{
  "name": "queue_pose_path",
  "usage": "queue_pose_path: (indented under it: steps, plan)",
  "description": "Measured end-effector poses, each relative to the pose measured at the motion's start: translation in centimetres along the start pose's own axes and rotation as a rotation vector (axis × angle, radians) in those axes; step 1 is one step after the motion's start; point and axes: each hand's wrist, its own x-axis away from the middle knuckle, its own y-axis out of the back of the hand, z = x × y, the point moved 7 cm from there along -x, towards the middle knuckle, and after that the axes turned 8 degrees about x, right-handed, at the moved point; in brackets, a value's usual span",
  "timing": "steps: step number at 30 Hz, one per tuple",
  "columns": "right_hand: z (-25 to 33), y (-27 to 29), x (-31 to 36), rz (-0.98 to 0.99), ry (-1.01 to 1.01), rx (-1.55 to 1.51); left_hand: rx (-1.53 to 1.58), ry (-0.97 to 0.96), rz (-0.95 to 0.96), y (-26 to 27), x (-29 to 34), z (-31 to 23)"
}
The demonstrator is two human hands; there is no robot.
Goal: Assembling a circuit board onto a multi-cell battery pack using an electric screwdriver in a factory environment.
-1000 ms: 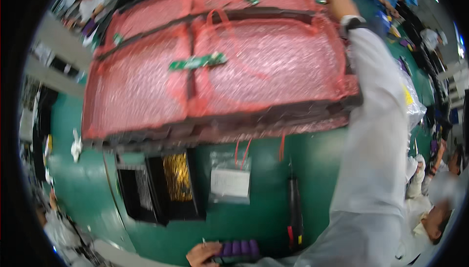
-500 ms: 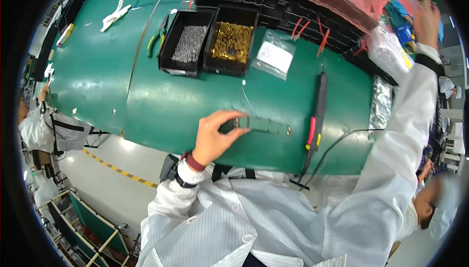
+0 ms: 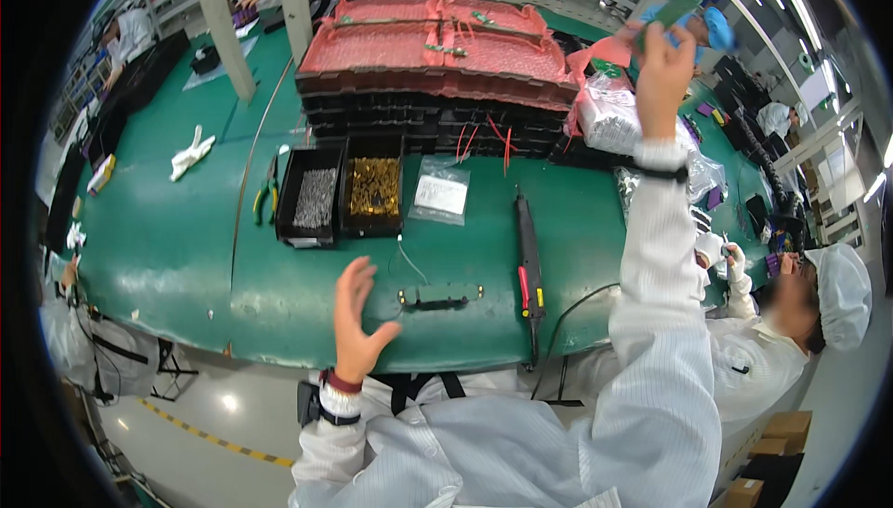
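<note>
My left hand point(image 3: 357, 327) hovers open over the near part of the green bench, thumb and fingers apart with nothing in them. Just right of it lies a narrow dark circuit board strip point(image 3: 441, 300) with a thin white wire point(image 3: 410, 259) beside it. My right hand point(image 3: 664, 80) is raised far out at the upper right, its fingers pinching a green circuit board point(image 3: 672, 11). Below that hand is a white plastic-wrapped package point(image 3: 606, 115). An electric screwdriver point(image 3: 528, 266), black with a red lever, lies on the bench to the right of the strip.
Black bins hold silver screws point(image 3: 316, 197) and brass-coloured parts point(image 3: 374, 186). Green-handled pliers point(image 3: 267, 193) and a clear bag point(image 3: 441, 192) flank them. Behind stand stacked black trays with pink bubble wrap point(image 3: 372, 47). A co-worker point(image 3: 791, 313) sits at the right; the screwdriver's cable point(image 3: 567, 308) curves nearby.
My left hand has let go of the board strip, which now lies on the bench. My right hand has lifted a green board from beside the package. The view has tilted up.
</note>
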Motion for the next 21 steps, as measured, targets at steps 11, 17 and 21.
queue_pose_path:
  steps: [11, 17, 21]
  plan:
    - [10.5, -9.5, 29.8, 0.874, 0.339, 0.282, 0.126, 0.278, 0.069, -2.9, -0.4, -3.9]
    - [10.1, -8.9, 30.0, 0.834, 0.629, 0.479, 0.119, 0.347, -0.087, -2.2, -0.3, -2.8]
    - [9.0, -3.4, 15.9, 0.607, 0.476, 0.372, 0.275, 0.397, -0.273, 4.0, 0.6, -0.3]
